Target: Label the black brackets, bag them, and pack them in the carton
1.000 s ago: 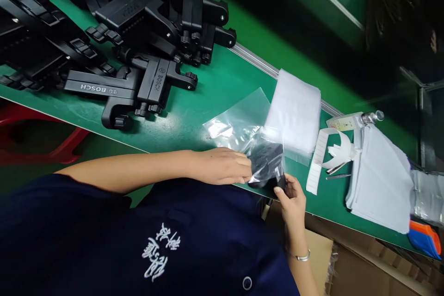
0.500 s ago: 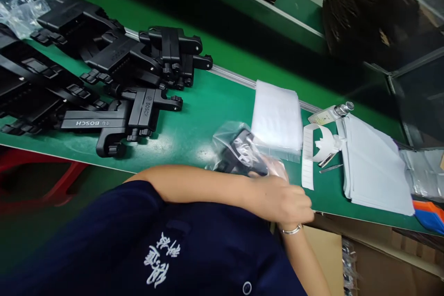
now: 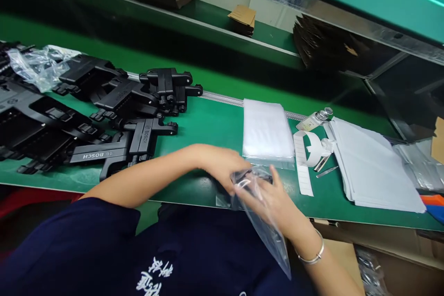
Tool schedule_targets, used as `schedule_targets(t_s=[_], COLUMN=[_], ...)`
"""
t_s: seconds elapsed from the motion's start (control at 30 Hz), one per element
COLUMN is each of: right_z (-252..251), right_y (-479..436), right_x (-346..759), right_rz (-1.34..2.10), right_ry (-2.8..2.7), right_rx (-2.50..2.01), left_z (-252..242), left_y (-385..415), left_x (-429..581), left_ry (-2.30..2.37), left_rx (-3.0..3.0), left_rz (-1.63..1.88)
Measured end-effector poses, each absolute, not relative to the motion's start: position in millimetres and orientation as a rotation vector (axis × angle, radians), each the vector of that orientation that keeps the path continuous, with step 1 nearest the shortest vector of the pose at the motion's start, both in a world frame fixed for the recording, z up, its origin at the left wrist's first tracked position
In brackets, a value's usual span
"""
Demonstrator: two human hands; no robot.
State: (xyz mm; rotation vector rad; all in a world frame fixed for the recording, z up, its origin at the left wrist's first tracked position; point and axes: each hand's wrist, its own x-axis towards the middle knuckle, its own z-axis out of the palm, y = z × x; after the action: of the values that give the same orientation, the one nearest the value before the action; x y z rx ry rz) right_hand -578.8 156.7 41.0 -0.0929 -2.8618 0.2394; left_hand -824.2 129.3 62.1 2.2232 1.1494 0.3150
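A clear plastic bag (image 3: 272, 236) with a black part (image 3: 255, 175) in its upper end is between my hands at the bench's front edge. My left hand (image 3: 224, 166) is closed at the bag's left side, its fingertips partly hidden and blurred. My right hand (image 3: 274, 196) grips the bag from the right, thumb raised and film lying across the fingers. The bag's loose end hangs down below the bench edge. Just behind my hands lies a stack of clear bags (image 3: 267, 132).
Black Bosch brackets (image 3: 142, 138) are piled at the left, with crumpled plastic (image 3: 43, 67) behind. To the right are a label strip (image 3: 305, 175), a small bottle (image 3: 315, 119), tweezers (image 3: 326, 172) and a stack of white sheets (image 3: 376, 169). A shelf edge (image 3: 312, 4) crosses overhead.
My forearms have uncrossed: the left hand has drawn back leftward to the bag's side. The bag has turned and moved nearer my body, its loose end now hanging down. The view has tilted up.
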Motion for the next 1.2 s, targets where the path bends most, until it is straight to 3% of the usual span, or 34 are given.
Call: schedule_targets(t_s=[0.1, 0.23, 0.3, 0.4, 0.53, 0.7, 0.87, 0.93, 1.1, 1.2], right_z=[53.5, 62.0, 66.5, 68.8, 53.2, 34.5, 36.2, 42.3, 62.4, 65.4], right_y=[155.9, 180.4, 197.2, 212.2, 195.1, 176.9, 207.6, 205.9, 166.8, 153.0], right_x=[-577.8, -559.4, -546.6, -529.8, -533.8, -590.7, -596.1, -577.5, -537.4, -498.1], right_rz=[0.320, 0.882, 1.085, 1.107, 1.503, 1.444, 2.009, 1.910, 1.133, 1.038], right_ry=[-2.752, -2.388, -2.004, -1.459, -1.769, -1.854, -1.788, -1.704, -2.228, -2.247], right_rx=[-0.180, -0.980, -1.145, -0.986, -0.838, -1.087, -0.971, -0.924, -0.710, -0.766], left_z=[44.2, 26.3, 22.1, 16.7, 7.2, -3.7, 2.5, 10.2, 30.8, 44.8], left_y=[126.5, 109.7, 102.2, 94.7, 93.1, 97.9, 91.6, 94.2, 115.0, 128.0], left_x=[-815.6, -805.7, -801.5, -794.3, -785.1, -763.6, -753.4, -758.6, -745.3, -710.5], left_ry=[0.820, 0.978, 1.075, 1.196, 1.438, 1.617, 1.443, 1.443, 1.331, 1.156], left_rx=[1.983, 1.701, 1.640, 1.549, 1.462, 2.098, 2.612, 2.571, 2.367, 2.294], left_rz=[0.408, 0.783, 0.869, 0.914, 1.053, 0.861, 0.871, 0.862, 0.744, 0.675])
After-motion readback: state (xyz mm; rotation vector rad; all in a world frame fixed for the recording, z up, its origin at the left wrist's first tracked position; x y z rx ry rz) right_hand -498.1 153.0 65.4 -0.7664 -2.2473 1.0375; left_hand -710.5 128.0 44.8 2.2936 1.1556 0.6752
